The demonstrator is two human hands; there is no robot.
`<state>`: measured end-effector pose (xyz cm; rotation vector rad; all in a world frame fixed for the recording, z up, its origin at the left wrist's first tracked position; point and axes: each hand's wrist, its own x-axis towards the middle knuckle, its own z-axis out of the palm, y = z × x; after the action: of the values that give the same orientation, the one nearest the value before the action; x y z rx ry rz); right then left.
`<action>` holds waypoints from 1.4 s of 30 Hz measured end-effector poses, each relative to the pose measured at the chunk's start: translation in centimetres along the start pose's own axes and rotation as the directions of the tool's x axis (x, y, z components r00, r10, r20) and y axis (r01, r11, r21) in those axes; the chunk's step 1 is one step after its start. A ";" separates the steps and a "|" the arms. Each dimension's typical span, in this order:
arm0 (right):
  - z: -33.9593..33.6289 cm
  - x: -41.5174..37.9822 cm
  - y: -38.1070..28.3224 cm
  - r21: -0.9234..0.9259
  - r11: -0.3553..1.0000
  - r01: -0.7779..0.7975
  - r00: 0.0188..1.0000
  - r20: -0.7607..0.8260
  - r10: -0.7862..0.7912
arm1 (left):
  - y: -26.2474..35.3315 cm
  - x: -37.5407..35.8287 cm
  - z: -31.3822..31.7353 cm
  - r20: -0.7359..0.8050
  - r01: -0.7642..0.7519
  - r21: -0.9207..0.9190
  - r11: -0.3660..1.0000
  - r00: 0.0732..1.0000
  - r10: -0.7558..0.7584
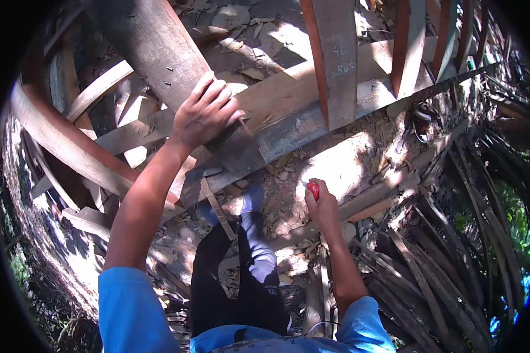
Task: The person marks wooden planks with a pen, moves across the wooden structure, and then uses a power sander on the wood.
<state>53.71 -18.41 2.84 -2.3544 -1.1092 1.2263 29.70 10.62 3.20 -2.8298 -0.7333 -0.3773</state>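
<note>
My left hand (205, 115) rests on a wide, weathered wooden board (159, 56), its fingers curled over the board's right edge. The board slants down from the upper left, and its lower end lies across a long horizontal beam (294, 88). Lower and to the right, my right hand (324, 206) is closed around a small red tool (313, 189) with a pale tip. What kind of tool it is, I cannot make out. That hand is held above the littered ground, apart from the beam. A short wooden strip (218, 210) stands out near my knees.
Upright planks, one with chalk writing (339, 70), stand along the beam to the right. Curved timbers (70, 138) fill the left side. Wood chips and dry leaves cover the ground by my feet (252, 198). Dry palm fronds (436, 276) lie piled at the lower right.
</note>
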 end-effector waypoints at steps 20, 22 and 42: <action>-11.3 5.3 -40.3 0.031 0.718 0.695 0.651 -0.450 -0.611 | -19.1 10.5 -8.0 -0.383 0.064 -0.119 0.991 0.918 -0.105; -12.0 5.6 -46.8 0.067 0.632 0.772 0.580 -0.481 -0.657 | -25.2 13.0 -11.0 -0.349 0.105 -0.055 0.993 0.930 -0.117; -13.8 17.0 -81.6 -0.262 0.299 0.917 0.249 -0.207 -0.946 | -28.4 14.1 -9.7 -0.289 0.127 0.011 0.992 0.950 -0.119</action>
<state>29.05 50.46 45.12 -1.2498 -1.9841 0.2706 25.57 38.96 20.03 -2.6268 -0.8442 -0.7732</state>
